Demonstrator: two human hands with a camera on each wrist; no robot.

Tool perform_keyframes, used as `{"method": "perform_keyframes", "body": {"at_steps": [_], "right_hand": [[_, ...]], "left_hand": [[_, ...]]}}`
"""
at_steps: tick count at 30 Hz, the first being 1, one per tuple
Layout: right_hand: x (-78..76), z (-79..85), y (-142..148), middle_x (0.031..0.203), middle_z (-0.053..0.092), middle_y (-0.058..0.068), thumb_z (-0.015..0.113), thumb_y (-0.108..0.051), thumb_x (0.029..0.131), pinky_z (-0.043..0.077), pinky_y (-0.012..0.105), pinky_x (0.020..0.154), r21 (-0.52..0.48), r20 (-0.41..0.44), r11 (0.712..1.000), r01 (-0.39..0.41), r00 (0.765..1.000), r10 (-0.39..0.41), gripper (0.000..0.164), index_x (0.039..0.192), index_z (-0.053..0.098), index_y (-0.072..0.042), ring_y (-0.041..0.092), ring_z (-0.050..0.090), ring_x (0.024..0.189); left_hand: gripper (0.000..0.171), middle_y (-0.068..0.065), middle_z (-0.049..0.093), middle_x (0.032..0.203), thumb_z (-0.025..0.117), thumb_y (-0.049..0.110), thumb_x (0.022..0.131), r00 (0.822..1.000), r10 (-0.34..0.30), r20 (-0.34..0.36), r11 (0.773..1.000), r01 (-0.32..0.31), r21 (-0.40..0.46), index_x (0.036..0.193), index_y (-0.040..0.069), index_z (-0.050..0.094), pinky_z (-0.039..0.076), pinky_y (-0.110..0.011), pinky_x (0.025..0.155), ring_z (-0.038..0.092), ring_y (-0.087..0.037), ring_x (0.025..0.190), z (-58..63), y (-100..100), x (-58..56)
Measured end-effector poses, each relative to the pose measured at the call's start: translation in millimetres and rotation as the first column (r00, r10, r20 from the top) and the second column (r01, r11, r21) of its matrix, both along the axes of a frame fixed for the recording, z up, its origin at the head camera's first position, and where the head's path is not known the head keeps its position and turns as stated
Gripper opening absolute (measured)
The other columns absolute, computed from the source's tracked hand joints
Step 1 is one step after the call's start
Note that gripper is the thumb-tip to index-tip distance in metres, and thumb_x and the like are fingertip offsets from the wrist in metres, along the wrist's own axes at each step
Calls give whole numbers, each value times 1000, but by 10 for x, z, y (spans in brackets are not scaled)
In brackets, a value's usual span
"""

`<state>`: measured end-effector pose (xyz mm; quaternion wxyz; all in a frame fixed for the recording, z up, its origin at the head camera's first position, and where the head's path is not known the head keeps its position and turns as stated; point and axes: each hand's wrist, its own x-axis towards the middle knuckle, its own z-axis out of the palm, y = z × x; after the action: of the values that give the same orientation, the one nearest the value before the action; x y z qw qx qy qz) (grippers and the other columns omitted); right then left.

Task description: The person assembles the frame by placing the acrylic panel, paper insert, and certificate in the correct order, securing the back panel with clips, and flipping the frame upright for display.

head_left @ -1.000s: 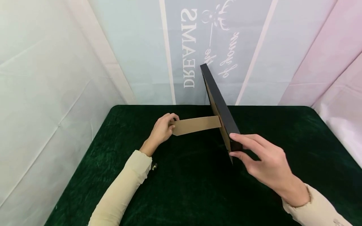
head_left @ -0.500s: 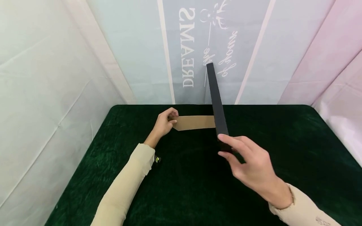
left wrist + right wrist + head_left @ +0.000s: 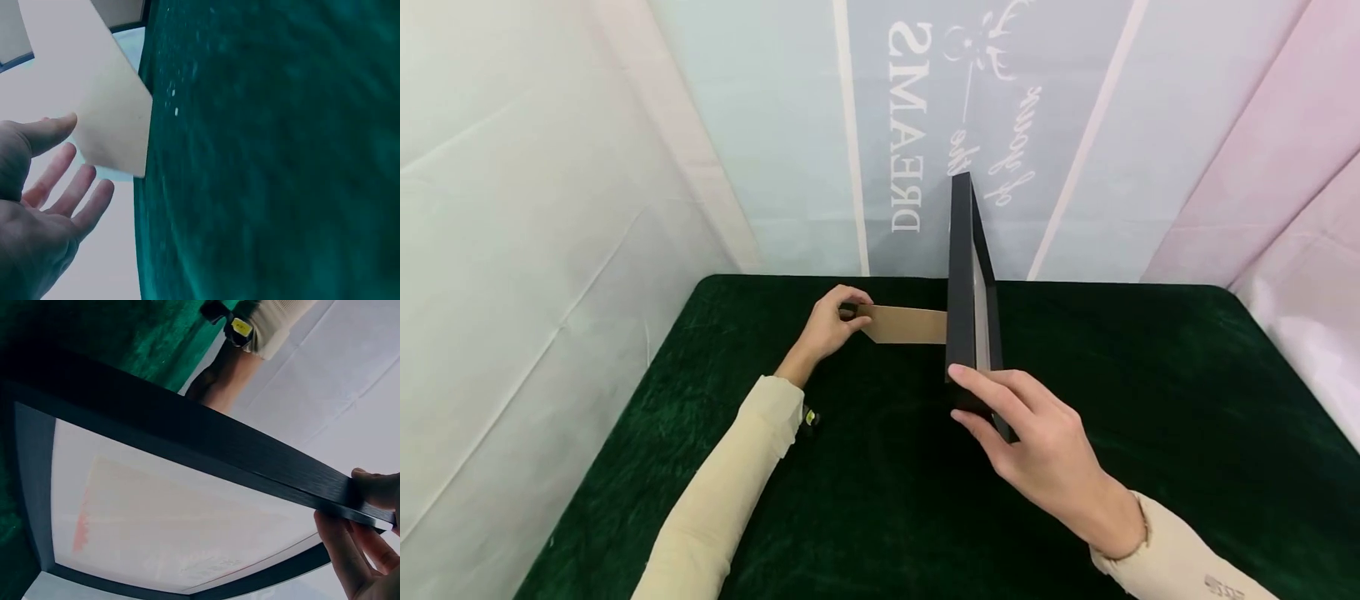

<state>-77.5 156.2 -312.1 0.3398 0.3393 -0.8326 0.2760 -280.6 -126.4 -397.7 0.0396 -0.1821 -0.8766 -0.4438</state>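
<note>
A black picture frame (image 3: pixel 960 275) stands on edge at the middle of the table, nearly edge-on in the head view. Its tan easel stand (image 3: pixel 906 325) sticks out to the left from its back. At the stand's free end is my left hand (image 3: pixel 829 327), thumb on the near face and index finger mostly hidden behind it; the other fingers hang loose in the left wrist view. My right hand (image 3: pixel 1037 442) pinches the frame's near corner between thumb and fingers. In the right wrist view, a pale picture (image 3: pixel 156 506) with a faint reddish patch shows inside the frame.
Dark green velvety cloth (image 3: pixel 880 500) covers the table. A pale backdrop (image 3: pixel 790 150) with mirrored lettering rises behind its far edge, and white cloth (image 3: pixel 512 250) hangs along the left. A small wrist device (image 3: pixel 809 417) sits at the left cuff.
The frame has turned and shifted left, so its front side now shows a sliver where its back showed before. My right hand moved left with it; my left hand stayed near the stand's end.
</note>
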Motion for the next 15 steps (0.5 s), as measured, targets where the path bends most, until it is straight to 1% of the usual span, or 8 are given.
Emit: {"method": "perform_keyframes", "body": {"at_steps": [2, 4, 6, 8, 10, 11, 13, 15], "right_hand": [[-12, -24, 17, 108, 67, 1, 50, -46, 102, 56, 20, 83, -11, 2, 1000, -1, 1000, 1, 46, 136, 61, -16, 11, 65, 89], [-27, -47, 31, 111, 67, 3, 51, -45, 102, 55, 17, 82, -25, -1, 1000, -7, 1000, 7, 47, 136, 61, -14, 10, 65, 88], [-35, -69, 39, 113, 67, 4, 53, -45, 101, 55, 14, 81, -47, 10, 999, -16, 1000, 17, 49, 135, 60, -11, 10, 65, 86], [-40, -88, 50, 115, 67, 5, 54, -46, 100, 54, 12, 78, -68, 21, 997, -23, 999, 24, 52, 135, 59, -9, 10, 65, 83], [-47, -101, 65, 115, 66, 6, 54, -48, 99, 54, 12, 78, -84, 38, 996, -31, 999, 35, 55, 136, 57, -7, 10, 65, 83], [-53, -105, 74, 114, 66, 6, 55, -48, 98, 54, 12, 78, -92, 47, 995, -37, 998, 42, 57, 136, 56, -6, 10, 65, 84], [-69, -112, 100, 113, 66, 6, 57, -49, 97, 55, 13, 78, -114, 69, 992, -53, 996, 61, 60, 138, 53, -4, 10, 66, 87], [-88, -119, 138, 113, 65, 5, 60, -49, 95, 55, 13, 78, -150, 103, 986, -73, 991, 89, 65, 140, 51, -3, 10, 66, 91]], "left_hand": [[25, -8, 59, 121, 73, 11, 90, 1000, 24, 4, 1000, -24, 2, 113, 12, 66, 52, -45, 99, 58, -26, 116, 15, -36, 25], [28, -9, 58, 122, 73, 13, 91, 999, 40, 1, 999, -40, 9, 117, 12, 64, 52, -46, 97, 58, -26, 117, 56, -62, 68], [30, -9, 58, 122, 73, 16, 92, 998, 56, -14, 998, -56, 22, 120, 13, 63, 53, -46, 94, 59, -25, 116, 134, -66, 137], [32, -9, 59, 122, 71, 19, 93, 997, 64, -43, 996, -62, 62, 123, 13, 61, 54, -46, 92, 60, -25, 114, 261, -37, 238], [33, -10, 61, 121, 69, 21, 95, 995, 63, -79, 991, -53, 125, 125, 12, 60, 54, -44, 88, 60, -24, 113, 433, 33, 381], [33, -10, 62, 120, 68, 22, 95, 993, 57, -102, 987, -41, 157, 125, 12, 60, 54, -43, 87, 61, -23, 112, 528, 80, 471], [33, -12, 62, 118, 67, 22, 96, 987, 28, -158, 976, 7, 216, 127, 11, 59, 54, -40, 85, 62, -22, 110, 717, 195, 682], [35, -13, 62, 116, 66, 23, 97, 974, -17, -225, 965, 75, 250, 128, 11, 58, 55, -37, 82, 62, -22, 107, 883, 325, 925]]}}
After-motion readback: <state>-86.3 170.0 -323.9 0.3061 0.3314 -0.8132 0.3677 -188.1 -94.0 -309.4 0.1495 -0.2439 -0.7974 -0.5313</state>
